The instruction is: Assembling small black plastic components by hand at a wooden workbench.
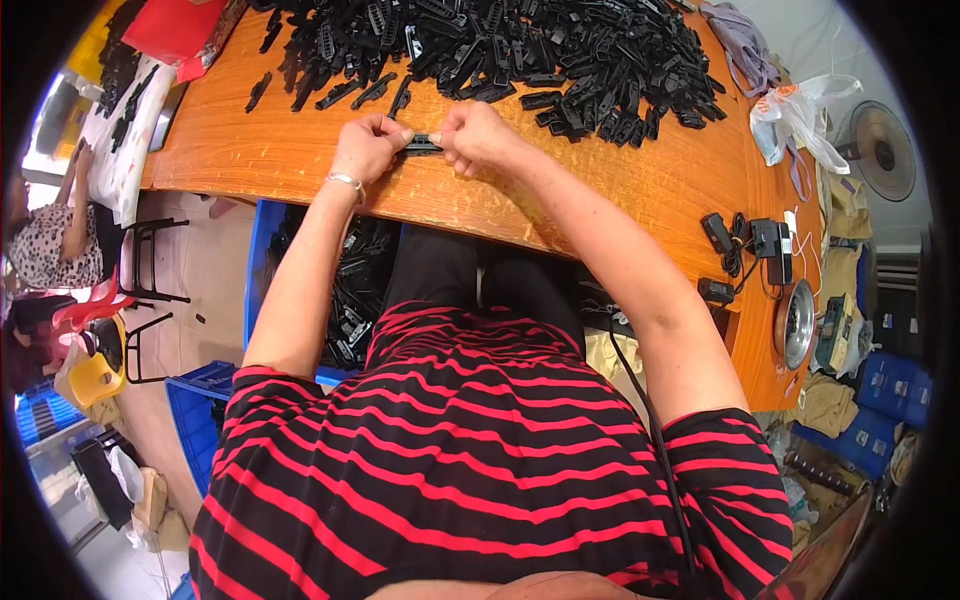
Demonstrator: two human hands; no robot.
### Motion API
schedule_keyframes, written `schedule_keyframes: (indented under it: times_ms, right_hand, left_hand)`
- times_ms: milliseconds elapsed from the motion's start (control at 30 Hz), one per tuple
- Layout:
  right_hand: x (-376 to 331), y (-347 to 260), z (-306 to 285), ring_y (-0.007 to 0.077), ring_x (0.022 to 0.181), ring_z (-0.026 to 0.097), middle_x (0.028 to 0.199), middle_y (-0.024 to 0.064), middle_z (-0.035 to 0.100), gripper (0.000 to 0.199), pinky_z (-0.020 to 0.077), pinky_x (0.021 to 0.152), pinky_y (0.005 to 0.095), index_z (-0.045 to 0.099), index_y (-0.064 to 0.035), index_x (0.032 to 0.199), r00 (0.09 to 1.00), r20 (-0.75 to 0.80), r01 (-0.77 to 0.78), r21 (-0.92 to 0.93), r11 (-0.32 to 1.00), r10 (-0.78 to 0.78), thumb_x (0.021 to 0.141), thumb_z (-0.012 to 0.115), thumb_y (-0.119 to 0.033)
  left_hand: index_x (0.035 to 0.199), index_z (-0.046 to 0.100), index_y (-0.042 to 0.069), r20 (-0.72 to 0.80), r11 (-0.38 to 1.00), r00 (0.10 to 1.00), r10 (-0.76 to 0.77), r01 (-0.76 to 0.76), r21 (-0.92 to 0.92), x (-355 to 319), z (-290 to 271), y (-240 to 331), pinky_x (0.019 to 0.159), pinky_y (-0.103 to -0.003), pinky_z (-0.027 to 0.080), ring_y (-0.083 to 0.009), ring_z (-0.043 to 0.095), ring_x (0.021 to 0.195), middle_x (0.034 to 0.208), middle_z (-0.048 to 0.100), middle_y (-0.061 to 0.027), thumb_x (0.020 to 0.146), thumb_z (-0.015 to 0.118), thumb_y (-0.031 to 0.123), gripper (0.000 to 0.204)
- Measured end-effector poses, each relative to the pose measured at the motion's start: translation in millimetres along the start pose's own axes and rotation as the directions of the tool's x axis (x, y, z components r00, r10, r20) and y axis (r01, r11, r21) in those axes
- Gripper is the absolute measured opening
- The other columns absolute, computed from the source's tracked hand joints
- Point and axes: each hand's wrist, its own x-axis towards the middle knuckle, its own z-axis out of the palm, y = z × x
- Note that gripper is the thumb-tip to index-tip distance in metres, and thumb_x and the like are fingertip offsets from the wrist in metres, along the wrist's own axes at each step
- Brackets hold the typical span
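Note:
Near the front of the wooden table (250,150), I hold a small, long black plastic part (422,144) between both hands. My left hand (368,148), with a bracelet at the wrist, pinches its left end. The thumb and fingers of my right hand (474,136) close on its right end. Just beyond my hands spreads a large pile of similar black plastic parts (480,50). A few loose parts lie at its near edge, one close above my left hand.
Below the table edge at left stands a blue crate (262,270) of black parts. Black adapters with cables (745,245) and a round metal dish (797,325) lie at the right. Plastic bags (805,120) and a fan (882,150) are beyond. Another person (60,240) sits far left.

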Motion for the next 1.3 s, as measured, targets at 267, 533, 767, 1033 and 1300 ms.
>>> schedule_keyframes:
  times_ms: [267, 533, 767, 1033, 1300]
  right_hand:
    - [8, -6, -5, 0.0136, 0.046, 0.058, 0.061, 0.0063, 0.063, 0.026, 0.0488, 0.042, 0.0280, 0.065, 0.0003, 0.072, 0.992, 0.060, -0.097, -0.201, 0.975, 0.111, 0.084, 0.069, -0.022]
    - [4, 3, 8, 0.0147, 0.046, 0.060, 0.058, 0.0055, 0.064, 0.033, 0.0493, 0.051, 0.0288, 0.065, -0.0037, 0.065, 1.000, 0.000, 0.023, -0.302, 0.953, -0.025, 0.083, 0.069, -0.031]
    - [-15, 11, -11, 0.0209, 0.065, 0.064, 0.079, 0.0103, 0.065, 0.019, 0.0513, 0.059, 0.0335, 0.063, -0.0036, 0.084, 0.946, 0.049, 0.297, -0.525, 0.797, -0.320, 0.082, 0.066, -0.022]
    - [17, 28, -58, 0.0317, 0.083, 0.063, 0.096, 0.0146, 0.052, 0.010, 0.0529, 0.068, 0.0420, 0.059, -0.0041, 0.090, 0.741, -0.060, 0.148, -0.957, 0.250, -0.668, 0.080, 0.055, -0.004]
    - [4, 31, -42, 0.0317, 0.092, 0.058, 0.107, 0.0146, 0.049, 0.028, 0.0521, 0.071, 0.0412, 0.058, -0.0055, 0.095, 0.731, -0.051, 0.243, -0.912, 0.330, -0.681, 0.072, 0.072, -0.014]
  left_hand:
    - [0.078, 0.059, 0.003, 0.038, 0.937, 0.992, 0.122, -0.127, 0.325, 16, -4, -10, 0.053, -0.028, 0.044, -0.0127, 0.054, 0.059, 0.066, 0.058, -0.0033, 0.079, 0.074, 0.016, 0.020]
    - [0.077, 0.055, 0.004, 0.055, 0.928, 0.990, 0.128, -0.139, 0.346, 8, -17, -22, 0.052, -0.030, 0.045, -0.0140, 0.053, 0.057, 0.063, 0.057, -0.0030, 0.080, 0.072, 0.017, 0.021]
    - [0.081, 0.065, 0.001, 0.137, 0.854, 0.989, 0.047, -0.111, 0.509, -60, -114, -26, 0.059, -0.025, 0.045, -0.0076, 0.052, 0.062, 0.068, 0.060, 0.0007, 0.080, 0.071, 0.014, 0.015]
    - [0.095, 0.066, 0.004, -0.134, 0.739, 0.888, 0.440, -0.273, 0.615, -4, -32, 6, 0.074, -0.038, 0.050, -0.0308, 0.063, 0.081, 0.086, 0.065, -0.0137, 0.079, 0.069, 0.026, 0.028]
    - [0.093, 0.063, 0.004, -0.161, 0.616, 0.834, 0.529, -0.246, 0.749, 35, 11, 6, 0.075, -0.041, 0.049, -0.0327, 0.062, 0.086, 0.092, 0.064, -0.0148, 0.080, 0.068, 0.025, 0.025]
